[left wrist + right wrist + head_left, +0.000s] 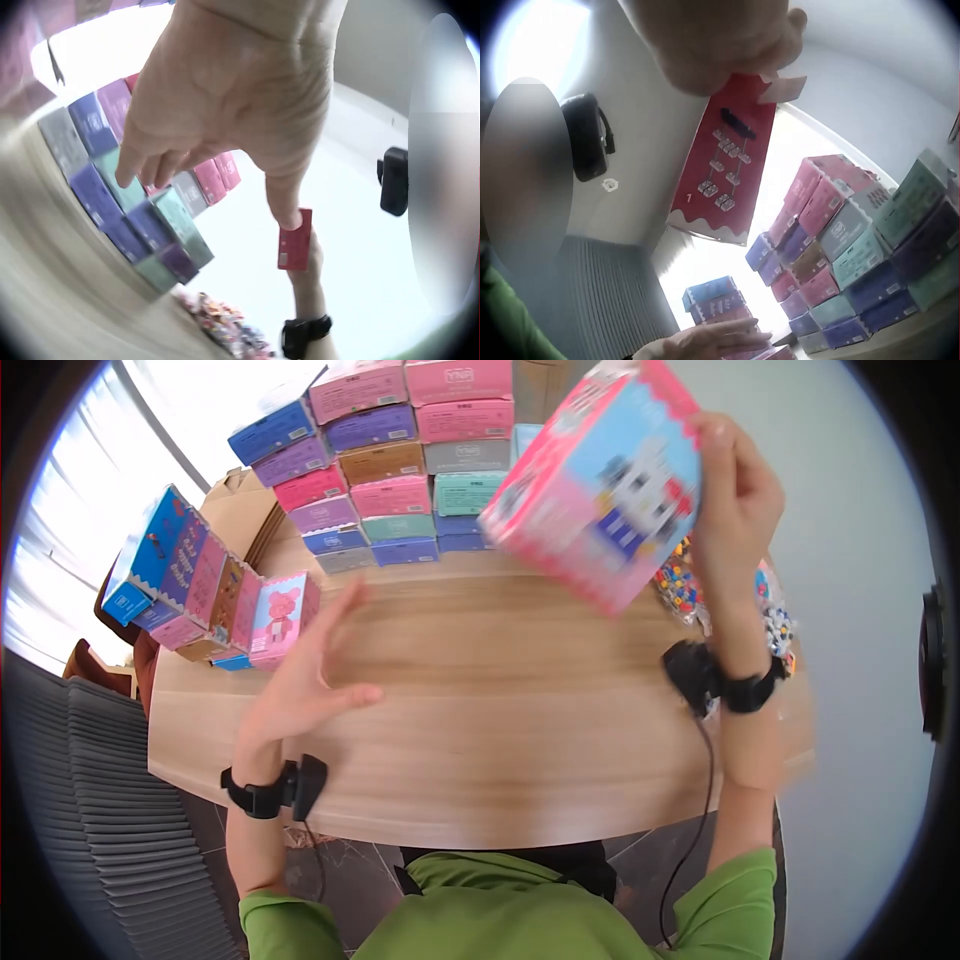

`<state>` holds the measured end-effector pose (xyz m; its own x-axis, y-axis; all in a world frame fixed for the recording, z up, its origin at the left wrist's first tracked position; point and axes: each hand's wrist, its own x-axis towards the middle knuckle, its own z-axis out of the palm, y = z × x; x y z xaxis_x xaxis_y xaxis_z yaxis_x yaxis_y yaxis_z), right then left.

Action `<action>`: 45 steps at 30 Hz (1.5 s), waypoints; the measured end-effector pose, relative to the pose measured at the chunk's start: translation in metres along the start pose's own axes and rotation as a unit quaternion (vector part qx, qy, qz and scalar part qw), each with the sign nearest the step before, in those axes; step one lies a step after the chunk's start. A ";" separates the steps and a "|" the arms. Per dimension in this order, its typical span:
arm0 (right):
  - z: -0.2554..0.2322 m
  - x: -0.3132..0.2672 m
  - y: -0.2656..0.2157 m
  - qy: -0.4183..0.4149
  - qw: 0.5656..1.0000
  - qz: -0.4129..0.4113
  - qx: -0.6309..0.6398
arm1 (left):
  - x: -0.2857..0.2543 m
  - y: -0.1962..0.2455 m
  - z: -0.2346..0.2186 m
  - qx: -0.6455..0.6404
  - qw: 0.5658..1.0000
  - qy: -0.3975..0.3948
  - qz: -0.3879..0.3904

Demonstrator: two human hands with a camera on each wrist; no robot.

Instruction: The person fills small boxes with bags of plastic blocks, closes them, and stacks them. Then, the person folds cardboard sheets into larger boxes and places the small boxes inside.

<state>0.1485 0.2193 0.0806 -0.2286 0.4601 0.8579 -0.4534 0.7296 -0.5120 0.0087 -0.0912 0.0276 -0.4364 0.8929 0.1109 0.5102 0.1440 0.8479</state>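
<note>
My right hand (738, 495) grips a pink and blue box (600, 500) by its edge, raised over the far right of the table. A white cat figure in blue is printed on its front. In the right wrist view the box's red side (724, 165) shows brick drawings, and a small flap sticks out near the fingers. My left hand (305, 685) is held over the left of the table, thumb spread from the straight fingers, with nothing in it. Nearest to it is a pink box with a bear picture (280, 618).
Stacked coloured boxes (385, 465) form a wall at the table's back. A shorter stack (185, 575) stands at the left, with folded cardboard (240, 510) behind it. Bags of small coloured bricks (680, 585) lie at the right. The wooden table (480, 710) has a curved front edge.
</note>
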 end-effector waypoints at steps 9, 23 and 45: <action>0.034 -0.064 -0.024 -0.154 0.974 -0.054 -0.156 | 0.059 -0.001 0.085 -0.538 0.832 0.135 0.034; 0.044 -0.080 -0.024 -0.343 0.939 0.014 -0.028 | 0.048 -0.048 0.071 -0.624 0.777 0.070 -0.033; 0.043 -0.084 -0.010 -0.305 0.942 -0.093 -0.106 | 0.041 -0.074 0.074 -0.788 0.601 -0.050 -0.123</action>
<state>0.1352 0.1518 0.0154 -0.6435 -0.0152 0.7653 -0.3676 0.8831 -0.2915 0.0079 -0.0339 -0.0689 -0.2682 0.9598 -0.0831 -0.9310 -0.2361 0.2783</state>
